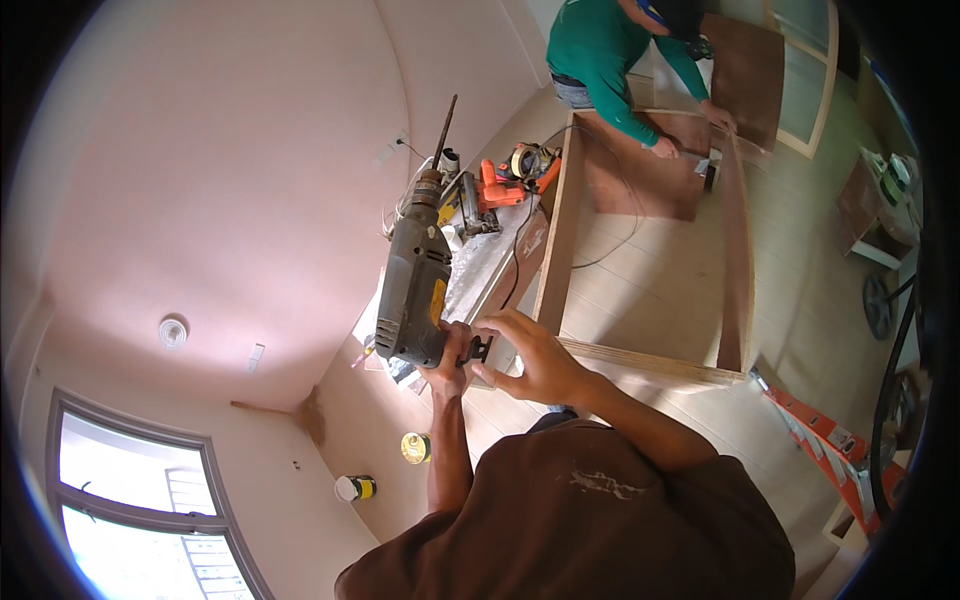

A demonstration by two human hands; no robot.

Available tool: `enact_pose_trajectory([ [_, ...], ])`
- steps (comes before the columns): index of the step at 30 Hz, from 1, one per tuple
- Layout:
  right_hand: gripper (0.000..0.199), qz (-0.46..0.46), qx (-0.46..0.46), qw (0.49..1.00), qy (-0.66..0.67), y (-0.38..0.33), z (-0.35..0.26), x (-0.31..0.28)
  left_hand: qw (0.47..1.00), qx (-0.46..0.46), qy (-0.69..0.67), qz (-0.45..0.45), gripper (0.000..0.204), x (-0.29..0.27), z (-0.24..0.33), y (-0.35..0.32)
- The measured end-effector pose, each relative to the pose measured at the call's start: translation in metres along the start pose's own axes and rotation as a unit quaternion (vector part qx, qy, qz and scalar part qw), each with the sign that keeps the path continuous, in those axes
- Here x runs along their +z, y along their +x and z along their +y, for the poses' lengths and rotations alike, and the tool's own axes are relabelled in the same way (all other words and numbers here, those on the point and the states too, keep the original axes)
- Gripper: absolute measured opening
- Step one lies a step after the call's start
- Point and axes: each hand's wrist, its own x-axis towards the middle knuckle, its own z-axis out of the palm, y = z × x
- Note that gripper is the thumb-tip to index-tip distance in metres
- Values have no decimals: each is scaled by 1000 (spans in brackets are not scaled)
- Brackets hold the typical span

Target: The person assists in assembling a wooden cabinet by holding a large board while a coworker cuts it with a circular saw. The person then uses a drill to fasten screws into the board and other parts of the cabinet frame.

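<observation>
A grey power drill [408, 285] stands up in front of me, its long dark drill bit [445, 132] pointing up and away. My left hand [449, 362] is closed around the drill's handle, close to the rear of its body. Beside the handle, my right hand [540, 362] has its thumb and fingers spread, with the fingertips next to the handle's black end. Whether those fingertips touch it, I cannot tell. A dark cord [517, 262] runs up behind the right hand, past the bench.
An orange power tool [498, 186] lies on a cluttered low bench [487, 262]. To its right lies an open wooden frame [655, 362]; a person in a green top [603, 60] leans over its far end. An orange ladder [825, 430] is at right, two tins [415, 447] at lower left.
</observation>
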Motion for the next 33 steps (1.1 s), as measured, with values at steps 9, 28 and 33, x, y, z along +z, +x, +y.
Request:
enact_pose_trajectory([
  [9,66,16,-40,999,12,14,-19,32,962,129,220,98,31,-6,-12,-10],
  [28,24,160,30,948,274,72,-47,-51,967,114,206,-96,57,-3,65,70],
  [33,48,229,41,967,104,61,-46,-99,962,-228,148,-12,34,-39,-107,118],
])
